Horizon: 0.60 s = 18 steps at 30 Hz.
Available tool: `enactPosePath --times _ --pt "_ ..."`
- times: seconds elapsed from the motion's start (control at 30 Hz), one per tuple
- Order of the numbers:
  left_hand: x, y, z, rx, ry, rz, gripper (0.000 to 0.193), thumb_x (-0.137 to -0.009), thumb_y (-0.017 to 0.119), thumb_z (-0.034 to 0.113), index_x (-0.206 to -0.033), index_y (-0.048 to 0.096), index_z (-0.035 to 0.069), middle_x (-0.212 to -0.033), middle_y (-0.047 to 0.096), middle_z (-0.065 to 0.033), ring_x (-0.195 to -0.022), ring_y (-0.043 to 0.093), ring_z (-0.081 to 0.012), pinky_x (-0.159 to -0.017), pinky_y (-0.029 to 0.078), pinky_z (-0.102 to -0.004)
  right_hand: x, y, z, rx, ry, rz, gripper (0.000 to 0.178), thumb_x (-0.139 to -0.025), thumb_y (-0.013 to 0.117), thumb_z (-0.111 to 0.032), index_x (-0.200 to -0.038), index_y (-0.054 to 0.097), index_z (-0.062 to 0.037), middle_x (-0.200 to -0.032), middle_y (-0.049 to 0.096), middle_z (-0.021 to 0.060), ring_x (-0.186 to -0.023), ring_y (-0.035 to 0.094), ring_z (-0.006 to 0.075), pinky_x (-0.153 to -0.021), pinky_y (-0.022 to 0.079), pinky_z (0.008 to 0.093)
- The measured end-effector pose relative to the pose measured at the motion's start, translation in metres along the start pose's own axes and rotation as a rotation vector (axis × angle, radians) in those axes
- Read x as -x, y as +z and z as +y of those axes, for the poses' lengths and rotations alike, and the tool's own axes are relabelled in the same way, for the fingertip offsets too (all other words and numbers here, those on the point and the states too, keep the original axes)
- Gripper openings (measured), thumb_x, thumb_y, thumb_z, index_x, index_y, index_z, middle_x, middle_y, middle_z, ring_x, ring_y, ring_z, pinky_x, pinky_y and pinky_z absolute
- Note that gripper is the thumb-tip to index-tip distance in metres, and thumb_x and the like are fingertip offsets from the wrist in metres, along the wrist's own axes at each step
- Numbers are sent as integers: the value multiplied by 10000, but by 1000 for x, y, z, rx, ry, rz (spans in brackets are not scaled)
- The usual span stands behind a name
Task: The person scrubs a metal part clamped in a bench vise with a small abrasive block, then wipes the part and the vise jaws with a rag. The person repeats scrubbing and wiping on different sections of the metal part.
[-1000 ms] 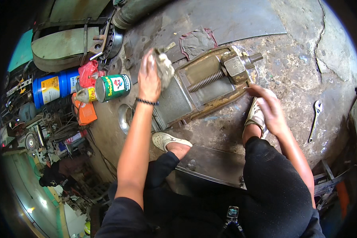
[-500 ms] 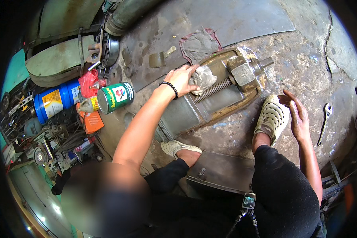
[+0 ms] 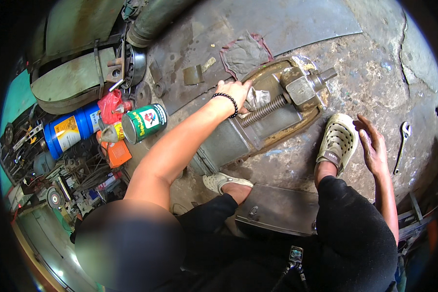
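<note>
Rust-brown and grey metal fills the middle of our view: a heavy old bench vise [image 3: 267,121] lies on its side on the stained concrete floor [image 3: 374,73], its threaded screw [image 3: 263,111] running along the middle toward a square steel block and a short stub at the upper right end.

Our left hand [image 3: 236,92], with a black beaded bracelet [image 3: 228,102] at the wrist, reaches across from the lower left and rests on the vise near the inner end of the screw. Its fingers are curled closed around a crumpled pale grey rag [image 3: 255,99], which is pressed against the metal beside the screw.

Our right hand [image 3: 372,143] hovers at the right, just beside our cream perforated clog [image 3: 337,141], which is planted on the floor close to the vise. Its fingers are loosely spread and hold nothing.

A small silver wrench [image 3: 400,146] lies on the floor to the right of that hand, apart from it. Our other clog [image 3: 226,181] sits below the vise. A dull grey metal box [image 3: 277,209] lies between our legs. To the left stand a green tin can [image 3: 143,121] on its side and a blue canister [image 3: 70,131]. A dark cloth [image 3: 243,53] lies above the vise.
</note>
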State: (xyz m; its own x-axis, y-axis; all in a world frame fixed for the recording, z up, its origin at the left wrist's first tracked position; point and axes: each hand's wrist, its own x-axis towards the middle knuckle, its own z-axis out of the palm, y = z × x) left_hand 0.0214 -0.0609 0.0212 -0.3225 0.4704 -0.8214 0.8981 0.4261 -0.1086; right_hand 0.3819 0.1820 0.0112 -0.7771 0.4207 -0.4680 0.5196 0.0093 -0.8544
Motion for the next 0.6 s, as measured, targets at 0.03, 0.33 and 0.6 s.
enactPosePath --times 0.03,0.33,0.6 --pt "0 3 -2 20 -25 21 968 -699 899 392 -1492 410 129 -1295 636 -153 -1246 596 -310 -974 439 -551 -1 -2 2 36 -19 12 454 -1032 581 -228 -1423 541 -2 -1280 672 203 -1208 632 276 -1059 471 400" --pt "-1 -47 -87 58 -127 337 771 -730 883 323 -1359 539 39 -1171 695 -231 -1102 680 -369 -945 542 -447 4 -46 26 89 -12 154 439 -1063 539 -240 -1449 531 -30 -1307 665 178 -1235 617 251 -1080 456 388" --pt "4 -3 -14 46 98 63 1086 -642 929 426 -1531 365 157 -1224 658 -180 -1169 645 -352 -957 503 -504 8 -36 25 117 50 107 448 -1046 567 -237 -1440 536 -25 -1295 671 181 -1239 622 259 -1074 460 396"
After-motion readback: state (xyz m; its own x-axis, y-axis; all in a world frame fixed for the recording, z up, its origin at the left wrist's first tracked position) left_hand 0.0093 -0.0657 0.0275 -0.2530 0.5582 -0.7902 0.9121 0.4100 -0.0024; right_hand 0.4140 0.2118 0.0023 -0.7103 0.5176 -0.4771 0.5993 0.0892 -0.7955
